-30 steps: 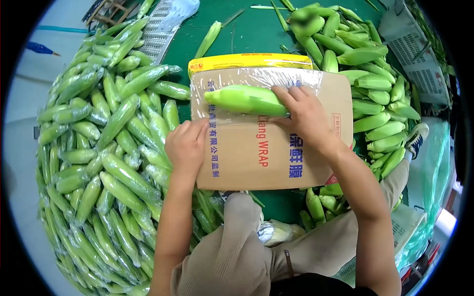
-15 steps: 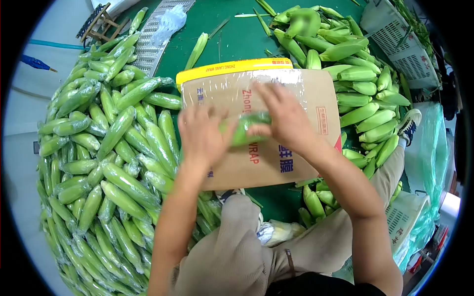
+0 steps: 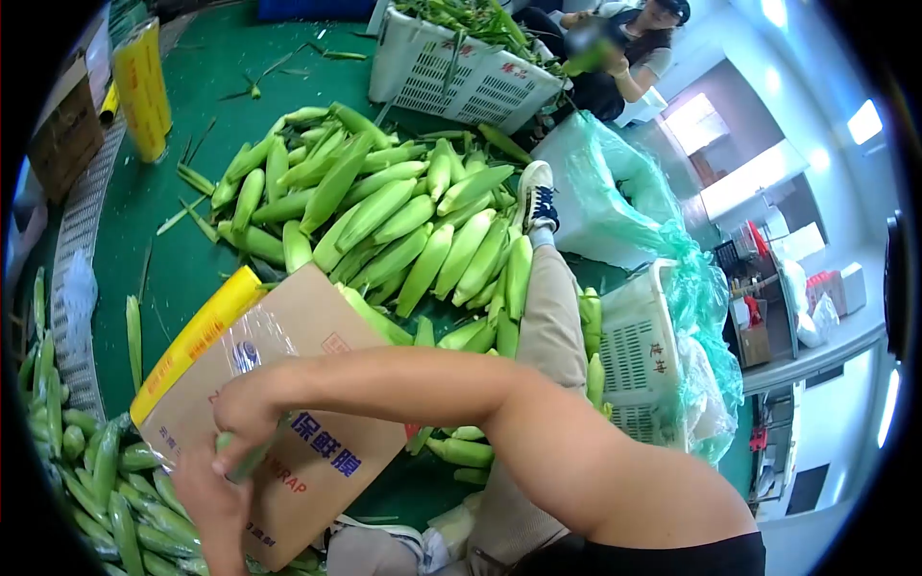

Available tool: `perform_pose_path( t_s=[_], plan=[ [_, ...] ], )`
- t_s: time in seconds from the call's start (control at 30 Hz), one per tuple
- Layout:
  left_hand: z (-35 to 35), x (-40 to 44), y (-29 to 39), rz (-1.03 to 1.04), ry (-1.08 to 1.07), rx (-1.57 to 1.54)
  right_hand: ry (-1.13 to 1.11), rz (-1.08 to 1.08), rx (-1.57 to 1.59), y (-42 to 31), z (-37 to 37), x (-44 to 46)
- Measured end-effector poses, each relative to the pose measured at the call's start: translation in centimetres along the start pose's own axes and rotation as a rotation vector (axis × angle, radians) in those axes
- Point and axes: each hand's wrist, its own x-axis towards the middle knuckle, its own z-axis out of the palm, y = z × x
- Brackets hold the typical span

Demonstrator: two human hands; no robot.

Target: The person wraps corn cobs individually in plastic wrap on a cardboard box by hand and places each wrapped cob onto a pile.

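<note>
Above one cardboard box [image 3: 307,480] at near left, your left hand [image 3: 213,492] and right hand [image 3: 252,411] are curled around one ear of corn [image 3: 254,461]; it looks green, mostly hidden; one person [image 3: 634,84] is far right.

head-worn view, forward and down

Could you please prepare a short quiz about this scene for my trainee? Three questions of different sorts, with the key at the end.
1. True or false: the yellow package at the upper left stands upright.
2. Choose one. What fills the white crate at the top of the view?
a) yellow packages
b) green leaves
c) shoes
3. Fill in: the left hand and the right hand hold a partly hidden corn ear over the printed ____.

Key: 1. True. 2. b. 3. Cardboard.
</note>
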Motion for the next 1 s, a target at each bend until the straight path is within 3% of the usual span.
perform_pose_path(
  t_s=[0.03,0.13,0.2,0.23,0.27,0.3,0.33,0.37,0.43,0.5,0.53,0.57,0.6,0.63,0.73,0.77,0.8,0.87,0.9,0.93,0.97,1.0],
  plan=[
    [-0.5,-0.2,0.9,-0.016,-0.078,-0.03,-0.043,-0.003,-0.003,0.3,-0.3,0.4],
    [-2.8,-0.8,3.3,-0.018,-0.382,-0.171,0.63,-0.514,-0.31,2.6,2.7,1.7],
    [-3.7,-0.9,5.7,0.054,-0.503,-0.299,0.458,-0.462,-0.405,3.2,6.1,2.3],
    [-3.8,-1.8,7.0,-0.045,-0.605,-0.145,0.373,-0.435,-0.469,3.5,6.9,2.4],
    [-3.5,-3.1,7.2,-0.019,-0.728,-0.073,0.375,-0.428,-0.438,3.3,7.3,2.5],
    [-3.3,-4.3,7.8,-0.027,-0.84,-0.129,0.371,-0.419,-0.42,3.5,7.3,2.6],
    [-3.5,-5.5,8.9,-0.045,-1.013,-0.312,0.359,-0.413,-0.395,3.2,7.5,2.3],
    [0.1,-8.4,7.8,0.102,-1.113,-0.588,0.37,-0.381,-0.422,2.5,7.6,1.9],
    [2.1,-10.4,9.1,0.025,-1.249,-0.711,0.395,-0.324,-0.476,0.8,7.3,0.3],
    [3.8,-11.8,8.0,0.184,-1.063,-0.807,0.212,-0.363,0.007,-2.4,7.0,-5.7],
    [3.9,-12.7,7.6,0.223,-0.942,-0.856,0.35,-0.457,0.044,-3.7,8.3,-9.8],
    [3.8,-12.7,7.0,0.186,-1.018,-0.904,0.038,-0.157,0.123,-4.8,10.6,-13.4],
    [3.4,-12.7,6.7,0.14,-1.077,-0.954,0.283,-0.352,0.021,-4.0,14.5,-15.7],
    [4.2,-13.7,6.9,0.149,-1.011,-1.023,-0.345,0.007,-0.038,-5.4,14.3,-17.1],
    [4.6,-14.4,6.3,0.112,-0.813,-1.213,-0.235,0.352,0.628,-3.7,22.2,-21.3],
    [3.2,-14.6,6.0,0.016,-0.737,-1.193,-0.068,0.386,0.765,-3.6,25.0,-22.4],
    [3.8,-16.0,6.6,-0.176,-0.495,-1.366,0.205,0.302,0.878,-5.0,26.6,-23.3],
    [6.8,-19.6,6.5,-0.508,0.018,-1.645,0.785,0.514,1.325,-6.4,32.0,-21.0],
    [7.3,-19.6,6.8,-0.652,0.299,-1.954,1.132,0.388,1.588,-9.4,29.6,-17.9],
    [6.4,-18.6,7.9,-0.595,0.514,-2.05,1.394,0.532,1.809,-11.5,26.6,-15.3],
    [4.2,-16.5,8.5,-0.514,0.736,-2.128,1.46,0.361,1.991,-12.5,24.2,-12.8],
    [2.4,-14.9,8.6,-0.425,0.95,-2.199,1.388,0.34,2.09,-13.8,21.7,-11.0]
  ],
)
